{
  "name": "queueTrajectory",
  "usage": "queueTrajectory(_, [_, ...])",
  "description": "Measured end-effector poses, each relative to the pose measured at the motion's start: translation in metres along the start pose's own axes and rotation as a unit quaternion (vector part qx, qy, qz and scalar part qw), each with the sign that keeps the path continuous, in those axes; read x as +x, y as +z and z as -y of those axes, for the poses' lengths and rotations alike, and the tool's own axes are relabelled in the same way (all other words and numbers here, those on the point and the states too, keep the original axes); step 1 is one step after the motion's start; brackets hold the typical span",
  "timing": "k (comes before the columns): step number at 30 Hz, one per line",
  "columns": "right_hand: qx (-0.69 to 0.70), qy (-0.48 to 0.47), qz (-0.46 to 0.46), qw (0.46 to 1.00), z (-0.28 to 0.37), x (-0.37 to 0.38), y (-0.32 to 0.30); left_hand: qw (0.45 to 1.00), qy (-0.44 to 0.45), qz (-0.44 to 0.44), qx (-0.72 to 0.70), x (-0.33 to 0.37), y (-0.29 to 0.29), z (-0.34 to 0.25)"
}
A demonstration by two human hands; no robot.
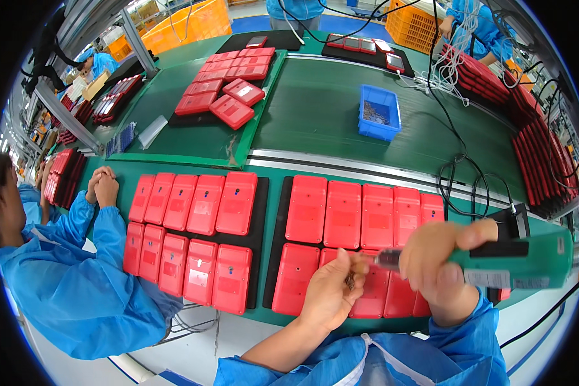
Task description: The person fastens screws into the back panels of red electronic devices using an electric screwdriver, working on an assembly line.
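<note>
Head view, left to right: a co-worker in a blue coat sits at the far left, hands clasped on the edge of the green bench. Just beside those hands a black mat carries two rows of red cases, five in each row, lying flat and touching side by side. Next to it a second mat holds more red cases in the same two rows. Over the near row of that second mat the left hand is cupped palm up, loosely curled around a small heap of screws. Right at its fingertips is the metal tip of a green electric screwdriver, which lies level across the view. The right hand is wrapped tight around the screwdriver's front end, thumb on top. Black cables loop on the bench behind the tool. Farther back, beyond the metal rail, a blue bin of small parts stands on the dark belt, with more red cases stacked to its left and along the far right edge.
</note>
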State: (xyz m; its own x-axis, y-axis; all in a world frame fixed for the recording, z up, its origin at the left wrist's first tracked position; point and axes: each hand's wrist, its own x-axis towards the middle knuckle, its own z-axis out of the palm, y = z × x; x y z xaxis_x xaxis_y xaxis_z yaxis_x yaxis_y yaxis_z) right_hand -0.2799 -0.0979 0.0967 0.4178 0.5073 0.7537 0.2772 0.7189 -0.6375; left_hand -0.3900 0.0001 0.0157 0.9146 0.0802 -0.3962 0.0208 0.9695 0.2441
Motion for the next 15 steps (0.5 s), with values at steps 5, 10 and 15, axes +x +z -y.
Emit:
queueTrajectory(5, [-0.114, 0.034, -0.056, 0.991, -0.039, 0.009, -0.007, 0.999, 0.042, 0.008, 0.009, -0.006, -0.009, -0.012])
queueTrajectory(10, [-0.140, 0.046, -0.013, 0.989, -0.055, 0.009, -0.013, 0.999, 0.046, 0.021, -0.008, -0.013, -0.018, -0.015])
queueTrajectory(15, [-0.162, 0.062, 0.005, 0.985, -0.059, 0.008, -0.014, 0.999, 0.025, 0.032, 0.013, -0.014, -0.020, -0.017])
